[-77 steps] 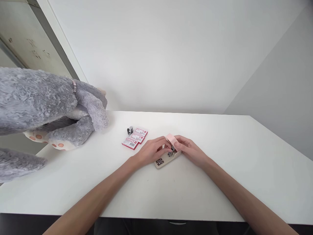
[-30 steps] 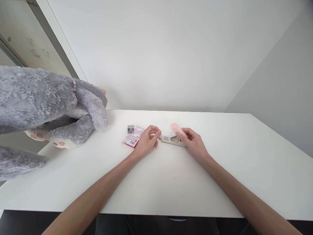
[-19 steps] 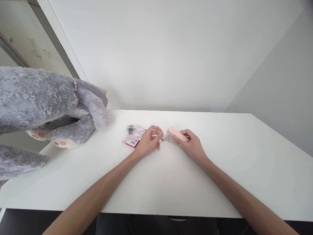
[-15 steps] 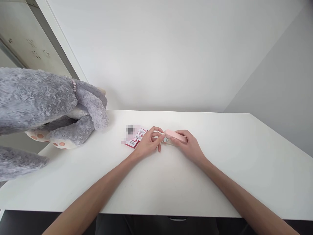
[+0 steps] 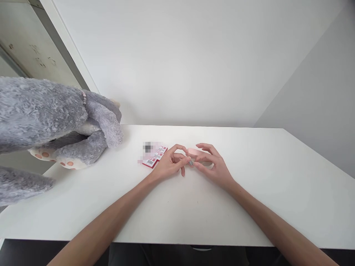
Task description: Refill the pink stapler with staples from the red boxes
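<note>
A pink stapler [image 5: 195, 152] with a pale underside lies on the white table between my hands, partly hidden by them. My left hand [image 5: 171, 162] has its thumb and fingers closed at a small grey metallic piece [image 5: 191, 162] in front of the stapler's left end. Its index fingertip is close to that end. From the other side, my right hand [image 5: 213, 162] brings thumb and index finger to the same piece, its other fingers raised over the stapler. The piece is too small to name.
Just left of my left hand lies a red and white printed packet [image 5: 152, 162] with a barcode, partly blurred out. A large grey plush toy [image 5: 69, 118] occupies the left end of the table [image 5: 177, 214]. A white wall [image 5: 194, 66] rises behind.
My right hand has let go of the pink stapler and moved its thumb and index finger to the small grey piece. My left hand has shifted slightly right.
</note>
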Demonstrator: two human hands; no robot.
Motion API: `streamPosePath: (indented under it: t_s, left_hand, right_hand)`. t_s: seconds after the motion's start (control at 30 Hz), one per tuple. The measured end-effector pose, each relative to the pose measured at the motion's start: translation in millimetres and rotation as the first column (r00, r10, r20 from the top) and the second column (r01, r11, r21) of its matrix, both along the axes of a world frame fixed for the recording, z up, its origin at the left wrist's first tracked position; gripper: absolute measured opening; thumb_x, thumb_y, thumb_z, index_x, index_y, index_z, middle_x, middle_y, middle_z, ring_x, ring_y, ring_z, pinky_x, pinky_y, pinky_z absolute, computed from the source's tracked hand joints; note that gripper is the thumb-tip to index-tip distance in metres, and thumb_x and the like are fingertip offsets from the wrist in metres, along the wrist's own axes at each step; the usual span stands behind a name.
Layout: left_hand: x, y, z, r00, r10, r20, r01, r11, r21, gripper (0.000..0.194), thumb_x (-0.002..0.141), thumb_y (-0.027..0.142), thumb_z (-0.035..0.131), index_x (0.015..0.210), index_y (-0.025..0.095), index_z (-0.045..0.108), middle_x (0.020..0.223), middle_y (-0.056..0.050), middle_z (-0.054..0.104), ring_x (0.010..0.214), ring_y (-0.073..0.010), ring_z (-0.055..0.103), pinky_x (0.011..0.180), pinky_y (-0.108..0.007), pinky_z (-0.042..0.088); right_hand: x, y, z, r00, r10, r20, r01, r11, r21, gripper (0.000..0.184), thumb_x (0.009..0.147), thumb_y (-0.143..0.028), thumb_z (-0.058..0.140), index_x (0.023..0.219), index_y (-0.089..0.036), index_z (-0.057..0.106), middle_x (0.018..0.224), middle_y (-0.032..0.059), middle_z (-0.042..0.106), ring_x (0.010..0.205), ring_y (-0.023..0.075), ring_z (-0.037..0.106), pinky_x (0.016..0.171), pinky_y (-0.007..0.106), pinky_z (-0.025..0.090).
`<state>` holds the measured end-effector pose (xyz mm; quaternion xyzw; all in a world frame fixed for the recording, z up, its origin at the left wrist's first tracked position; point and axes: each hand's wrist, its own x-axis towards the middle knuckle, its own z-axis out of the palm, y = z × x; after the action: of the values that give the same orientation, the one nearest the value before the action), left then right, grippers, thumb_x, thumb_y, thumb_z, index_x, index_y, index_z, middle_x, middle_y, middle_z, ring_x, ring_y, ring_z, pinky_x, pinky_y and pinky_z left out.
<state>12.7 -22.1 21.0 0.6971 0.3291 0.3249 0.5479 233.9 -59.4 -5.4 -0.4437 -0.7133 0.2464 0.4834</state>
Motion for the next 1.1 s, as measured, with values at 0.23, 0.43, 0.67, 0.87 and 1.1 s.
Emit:
streamPosePath:
  t_s: [0.23, 0.43, 0.67, 0.87, 1.1]
  left_hand:
    - [2, -3, -1.3, 1.0, -0.011, -0.011, 0.011, 1.0, -0.008, 0.039, 0.096, 0.055, 0.066, 0.116, 0.025, 0.053, 0.085, 0.001, 0.077, 0.057, -0.0121, 0.069, 0.055, -0.023, 0.04]
    - [2, -3, -1.5, 0.999, -0.012, -0.042, 0.013, 1.0, 0.002, 0.037, 0.098, 0.055, 0.064, 0.116, 0.025, 0.053, 0.092, 0.0, 0.079, 0.059, -0.0122, 0.071, 0.057, -0.023, 0.042]
    - [3, -4, -2.5, 0.997, 0.012, -0.081, -0.009, 0.999, 0.044, 0.037, 0.1, 0.058, 0.057, 0.116, 0.025, 0.052, 0.095, -0.002, 0.079, 0.054, -0.0118, 0.068, 0.052, -0.024, 0.044]
    - [1, 0, -17.4, 0.956, 0.22, -0.196, -0.096, 0.861, 0.499, 0.021, 0.105, 0.044, 0.053, 0.103, 0.024, 0.057, 0.072, 0.004, 0.068, 0.054, -0.0097, 0.056, 0.055, -0.024, 0.043]
    - [1, 4, -15.7, 0.928, 0.369, -0.061, -0.123, 0.456, 0.882, 0.009, 0.1, 0.028, 0.06, 0.106, 0.022, 0.063, 0.109, -0.008, 0.067, 0.1, -0.0193, 0.065, 0.088, -0.037, 0.054]
  right_hand:
    - [-2, -2, -0.3, 0.997, 0.078, 0.002, -0.078, 0.997, -0.007, 0.012, 0.089, -0.041, 0.08, 0.094, -0.03, 0.077, 0.148, 0.0073, 0.051, 0.117, 0.0293, 0.072, 0.112, 0.054, 0.053]
    - [-3, -1, -2.0, 0.998, 0.06, 0.004, -0.06, 0.998, 0.021, 0.008, 0.093, -0.038, 0.076, 0.092, -0.03, 0.077, 0.144, 0.0077, 0.056, 0.117, 0.0288, 0.071, 0.108, 0.053, 0.056]
    - [-2, 2, -1.3, 0.997, 0.019, -0.074, -0.022, 0.999, -0.048, 0.014, 0.092, -0.044, 0.075, 0.091, -0.03, 0.077, 0.139, 0.008, 0.06, 0.122, 0.0294, 0.065, 0.099, 0.049, 0.058]
    - [7, 5, 8.6, 0.924, 0.064, -0.378, -0.19, 0.933, -0.306, 0.027, 0.093, -0.057, 0.071, 0.091, -0.031, 0.075, 0.147, 0.0035, 0.061, 0.145, 0.0313, 0.049, 0.117, 0.051, 0.043]
    - [4, 6, 11.1, 0.721, 0.126, -0.681, -0.475, 0.806, -0.354, 0.025, 0.093, -0.054, 0.074, 0.089, -0.03, 0.077, 0.148, 0.0015, 0.063, 0.139, 0.0304, 0.056, 0.121, 0.051, 0.041]
